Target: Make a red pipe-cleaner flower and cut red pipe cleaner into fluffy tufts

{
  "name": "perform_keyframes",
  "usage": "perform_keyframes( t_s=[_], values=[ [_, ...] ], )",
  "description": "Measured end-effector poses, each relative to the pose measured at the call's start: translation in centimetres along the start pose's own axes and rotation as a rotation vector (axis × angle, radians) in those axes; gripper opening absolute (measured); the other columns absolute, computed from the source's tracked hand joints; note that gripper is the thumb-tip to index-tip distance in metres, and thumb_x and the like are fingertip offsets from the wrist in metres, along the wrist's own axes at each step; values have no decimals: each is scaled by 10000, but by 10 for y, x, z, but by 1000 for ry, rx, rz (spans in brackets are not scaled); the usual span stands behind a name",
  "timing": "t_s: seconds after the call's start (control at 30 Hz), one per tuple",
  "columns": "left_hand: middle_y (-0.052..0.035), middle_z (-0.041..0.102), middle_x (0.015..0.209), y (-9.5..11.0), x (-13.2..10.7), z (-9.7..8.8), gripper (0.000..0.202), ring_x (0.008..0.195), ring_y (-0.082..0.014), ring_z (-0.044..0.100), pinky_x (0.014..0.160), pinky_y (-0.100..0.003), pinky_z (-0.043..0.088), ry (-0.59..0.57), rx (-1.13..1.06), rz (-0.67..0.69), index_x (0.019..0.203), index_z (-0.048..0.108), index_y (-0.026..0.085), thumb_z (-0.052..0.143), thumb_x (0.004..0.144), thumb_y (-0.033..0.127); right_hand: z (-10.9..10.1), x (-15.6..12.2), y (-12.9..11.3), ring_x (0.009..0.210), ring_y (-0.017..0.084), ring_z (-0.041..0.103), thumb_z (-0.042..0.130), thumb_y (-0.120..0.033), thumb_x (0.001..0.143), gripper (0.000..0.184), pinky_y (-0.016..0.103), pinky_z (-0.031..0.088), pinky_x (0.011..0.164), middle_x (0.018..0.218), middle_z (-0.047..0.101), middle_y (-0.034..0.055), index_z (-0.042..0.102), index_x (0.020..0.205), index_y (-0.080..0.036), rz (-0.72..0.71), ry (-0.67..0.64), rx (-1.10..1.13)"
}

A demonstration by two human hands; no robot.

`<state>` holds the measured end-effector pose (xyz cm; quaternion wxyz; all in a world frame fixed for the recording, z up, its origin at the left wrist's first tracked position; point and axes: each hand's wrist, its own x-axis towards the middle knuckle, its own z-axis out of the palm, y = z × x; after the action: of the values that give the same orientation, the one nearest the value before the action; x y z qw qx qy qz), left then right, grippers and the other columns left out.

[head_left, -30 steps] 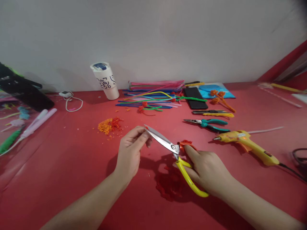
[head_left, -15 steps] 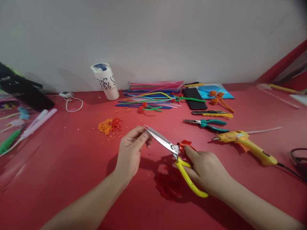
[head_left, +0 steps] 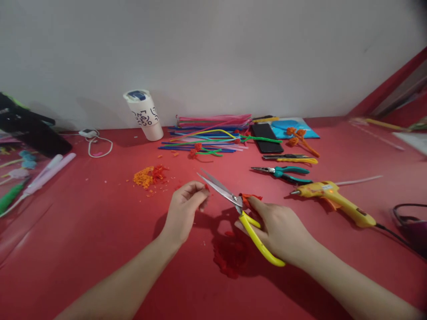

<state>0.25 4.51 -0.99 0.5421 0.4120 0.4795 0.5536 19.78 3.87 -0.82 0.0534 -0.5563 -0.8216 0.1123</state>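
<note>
My right hand (head_left: pixel 280 229) grips yellow-handled scissors (head_left: pixel 223 190), whose blades point up and left and stand slightly apart. A bit of red fuzzy strip (head_left: pixel 250 199) is also held at that hand's index finger, beside the pivot. My left hand (head_left: pixel 187 209) is pinched closed near the blade tips, with a small red piece (head_left: pixel 207 187) showing at its fingertips. Below the scissors, a red curled fuzzy bundle (head_left: pixel 230 253) lies on the table in shadow. Beyond my left hand is a pile of orange and red clippings (head_left: pixel 150 176).
Pipe cleaners (head_left: pixel 210 133) lie along the wall, by a white tumbler (head_left: pixel 145 115) and a black phone (head_left: pixel 267 138). To the right are a utility knife (head_left: pixel 290 158), teal-handled pliers (head_left: pixel 283 172) and a yellow glue gun (head_left: pixel 336 202). A pink rod-shaped tool (head_left: pixel 50 175) lies left.
The blades have opened a little and drawn off my left fingertips. My left hand has shifted slightly right and down. The whole view has moved a little.
</note>
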Motion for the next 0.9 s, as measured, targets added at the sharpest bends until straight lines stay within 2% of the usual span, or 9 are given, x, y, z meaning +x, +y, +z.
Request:
perform_keyframes(
  t_s=[0.1,0.2,0.37,0.47,0.57,0.7,0.9],
  values=[
    [54,477,526,-1,1,0,96,476,-59,411,467,-175,324,-2,68,-42,612,525,168,541,708,165,-2,2,-1,446,166,488,351,-535,812,346,246,202,439,527,546,17,427,704,-215,63,-14,27],
    [49,493,549,-1,0,1,78,487,-63,429,483,-182,334,-61,78,-74,628,532,170,562,693,202,-2,4,-1,445,136,433,380,-487,802,301,239,231,442,523,495,-10,414,672,-217,115,5,218],
    [31,518,575,-1,-6,9,100,497,-74,446,508,-203,357,-319,148,-188,680,564,156,585,704,251,-2,5,-6,489,103,391,458,-361,721,164,215,307,457,560,422,-49,471,747,-200,136,13,725],
    [32,492,590,-1,-9,13,108,522,-79,448,533,-210,367,-460,223,-194,675,567,148,569,723,245,-4,3,-11,437,81,347,465,-344,718,154,206,295,420,532,378,-72,486,761,-197,169,-29,897],
    [26,479,618,0,-12,15,91,561,-88,452,556,-218,361,-522,326,-161,667,580,142,555,719,212,-4,0,-13,409,70,332,483,-330,710,136,202,284,402,506,358,-83,465,717,-196,158,-75,960],
    [29,452,618,-1,-14,18,88,579,-97,440,557,-221,351,-514,443,-107,625,555,150,528,705,174,-1,-1,-11,444,68,331,475,-265,694,83,198,273,422,513,350,-79,447,676,-188,91,-79,945],
    [-18,566,727,-1,-16,20,51,686,-143,521,639,-246,394,-478,670,123,708,598,158,557,708,188,5,1,-11,504,75,326,468,-213,657,44,197,276,453,552,361,-66,439,642,-182,50,-11,854]
  ],
)
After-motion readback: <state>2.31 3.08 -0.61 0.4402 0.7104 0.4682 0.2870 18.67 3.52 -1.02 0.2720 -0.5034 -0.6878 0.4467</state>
